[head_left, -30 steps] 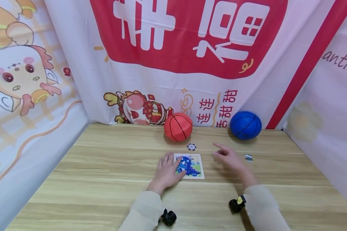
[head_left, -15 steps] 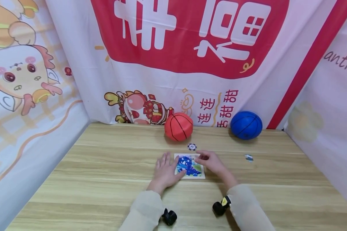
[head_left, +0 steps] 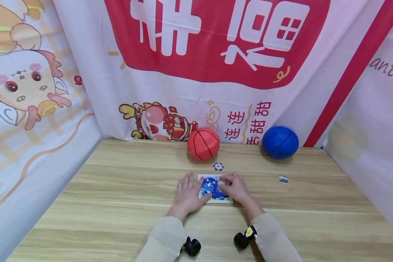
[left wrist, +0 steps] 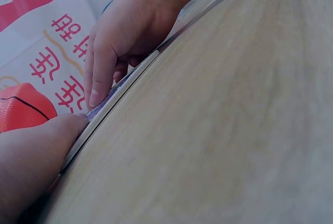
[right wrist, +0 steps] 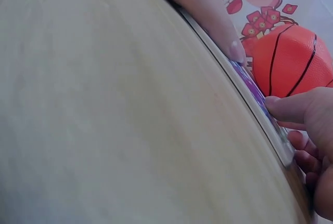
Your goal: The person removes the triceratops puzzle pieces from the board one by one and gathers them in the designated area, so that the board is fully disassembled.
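Got the picture puzzle [head_left: 213,186] flat on the table [head_left: 118,200] under a relaxed, spread left hand [head_left: 188,196] and a curled right hand [head_left: 236,187] (can't tell if pinching anything), so could easily skid it by pushing lopsided.

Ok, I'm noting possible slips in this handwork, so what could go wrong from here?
The board could slide or turn if the left hand on its left side eases off while the right hand presses its right side.

Pushed forward, it might bump the chip just beyond its far edge.

The small piece lies loose to the right, so a sideways sweep of the right hand could knock it away.
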`<state>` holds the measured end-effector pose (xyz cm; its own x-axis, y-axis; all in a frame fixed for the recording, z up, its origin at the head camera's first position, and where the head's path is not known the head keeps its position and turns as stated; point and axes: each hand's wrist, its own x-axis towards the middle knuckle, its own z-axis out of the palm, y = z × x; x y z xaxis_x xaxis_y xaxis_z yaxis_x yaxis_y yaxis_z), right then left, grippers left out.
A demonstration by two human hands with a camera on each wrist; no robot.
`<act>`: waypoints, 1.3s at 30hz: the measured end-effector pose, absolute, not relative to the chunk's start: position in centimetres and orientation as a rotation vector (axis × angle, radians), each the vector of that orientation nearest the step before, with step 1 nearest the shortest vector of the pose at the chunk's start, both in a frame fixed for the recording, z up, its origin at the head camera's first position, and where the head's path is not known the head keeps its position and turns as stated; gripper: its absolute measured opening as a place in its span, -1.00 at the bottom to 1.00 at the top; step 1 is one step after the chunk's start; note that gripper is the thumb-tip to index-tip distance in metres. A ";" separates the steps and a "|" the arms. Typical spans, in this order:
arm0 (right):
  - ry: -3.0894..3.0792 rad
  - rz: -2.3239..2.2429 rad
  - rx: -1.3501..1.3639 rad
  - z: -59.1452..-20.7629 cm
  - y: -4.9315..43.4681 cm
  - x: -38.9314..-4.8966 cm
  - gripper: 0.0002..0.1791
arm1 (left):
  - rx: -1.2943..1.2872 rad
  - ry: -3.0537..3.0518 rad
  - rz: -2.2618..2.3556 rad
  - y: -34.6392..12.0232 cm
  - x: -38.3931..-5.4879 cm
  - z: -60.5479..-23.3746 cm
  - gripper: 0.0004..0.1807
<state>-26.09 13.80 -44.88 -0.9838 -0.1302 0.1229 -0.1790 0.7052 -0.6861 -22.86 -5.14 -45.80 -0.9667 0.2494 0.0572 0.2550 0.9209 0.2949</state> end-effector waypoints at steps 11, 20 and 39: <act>-2.823 1.185 0.197 -44.8 13.1 -26.2 -0.76 | -0.404 -3.060 -0.461 -5.2 -22.8 -45.5 -0.18; -2.873 1.161 0.142 -44.6 12.9 -26.6 -0.79 | -0.402 -3.058 -0.468 -5.1 -22.7 -45.5 -0.18; -2.936 1.138 0.101 -44.4 12.7 -26.9 -0.80 | -0.398 -3.073 -0.487 -5.1 -22.5 -45.3 -0.19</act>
